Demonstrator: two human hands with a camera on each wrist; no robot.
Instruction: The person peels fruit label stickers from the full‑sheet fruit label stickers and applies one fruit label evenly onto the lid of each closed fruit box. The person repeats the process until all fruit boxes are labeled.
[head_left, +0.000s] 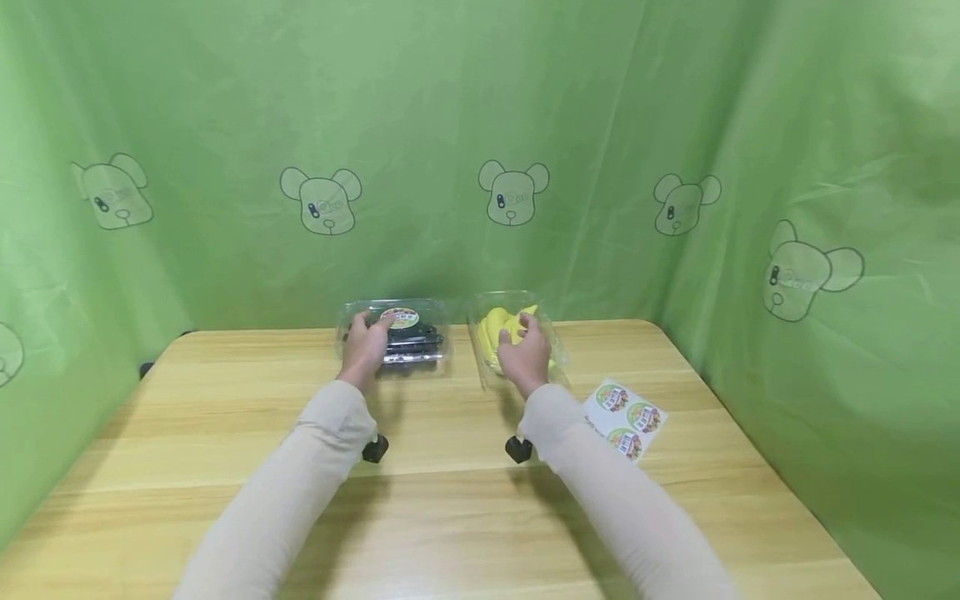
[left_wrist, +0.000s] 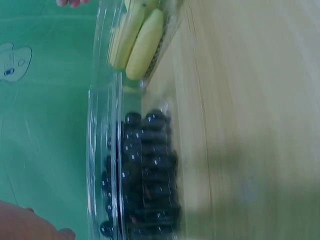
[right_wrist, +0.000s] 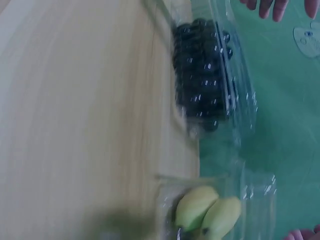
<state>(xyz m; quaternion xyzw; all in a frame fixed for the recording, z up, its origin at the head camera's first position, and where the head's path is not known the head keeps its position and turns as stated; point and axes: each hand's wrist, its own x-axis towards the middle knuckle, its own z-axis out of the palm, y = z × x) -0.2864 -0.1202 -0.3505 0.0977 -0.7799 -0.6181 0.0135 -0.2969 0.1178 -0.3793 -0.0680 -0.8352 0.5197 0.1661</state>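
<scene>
At the back of the table, a clear plastic box (head_left: 438, 358) of dark grapes (left_wrist: 150, 170) carries a round label (head_left: 399, 317) on its lid. To its right sits another clear box (right_wrist: 260, 210) with yellow bananas (left_wrist: 145, 45) inside. My left hand (head_left: 363, 350) is over the grape box, fingers apart and nothing gripped. Over the banana box, my right hand (head_left: 527, 354) has its fingers loosely bent, also holding nothing. Both wrist views show fingertips above the lids; the right wrist view catches only a few of the right fingertips (right_wrist: 302, 234).
A white sheet (head_left: 625, 419) with several round labels lies right of my right wrist. Below the cuffs show small black devices (head_left: 375, 448). A green curtain (head_left: 420, 125) with bear-head drawings stands right behind the wooden table (head_left: 450, 517) and along both sides.
</scene>
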